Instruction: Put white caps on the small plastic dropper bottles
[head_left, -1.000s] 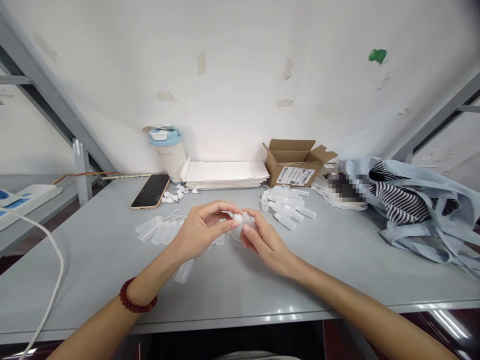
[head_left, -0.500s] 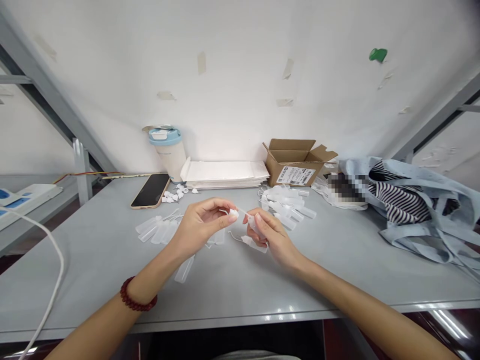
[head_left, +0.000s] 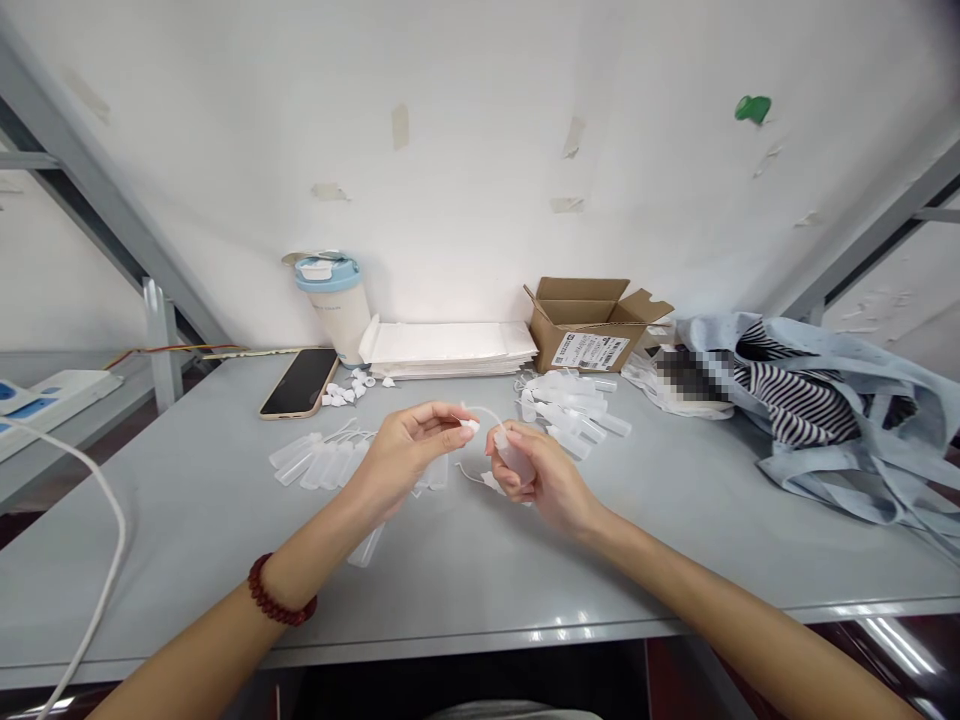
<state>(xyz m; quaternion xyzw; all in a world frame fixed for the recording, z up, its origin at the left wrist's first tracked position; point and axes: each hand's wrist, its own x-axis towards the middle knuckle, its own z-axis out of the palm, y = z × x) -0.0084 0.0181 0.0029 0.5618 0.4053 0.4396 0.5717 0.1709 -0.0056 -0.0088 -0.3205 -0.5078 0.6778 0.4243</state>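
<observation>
Pinched between thumb and fingertips, a small white cap is sitting in the left hand, while I am closing the right hand around a translucent bottle, its neck pointing up toward the far left. Both grips are clamping their pieces above the middle of the grey table, and the two pieces are staying apart, with only a thin pale tube arching from the bottle's neck toward the left fingertips; whether its tip is touching the cap I cannot tell. Just below the right hand, a second bottle is lying on the tabletop, mostly hidden by the fingers. Left of the left hand, a row of bottles is fanning out, and a lone bottle is resting nearer, partly behind the left forearm, which is wearing a dark red bracelet. On the far side, right of centre, I am seeing another cluster of bottles lying in front of an open cardboard box. Far left of centre, a heap of white caps is lying beside a phone, with a blue-lidded cup standing just behind. Between cup and box, a stack of white packets is lying along the wall. Over on the right, a pale blue bag is slumping open, showing striped cloth, and on the left a white cable is curving toward the near edge.
</observation>
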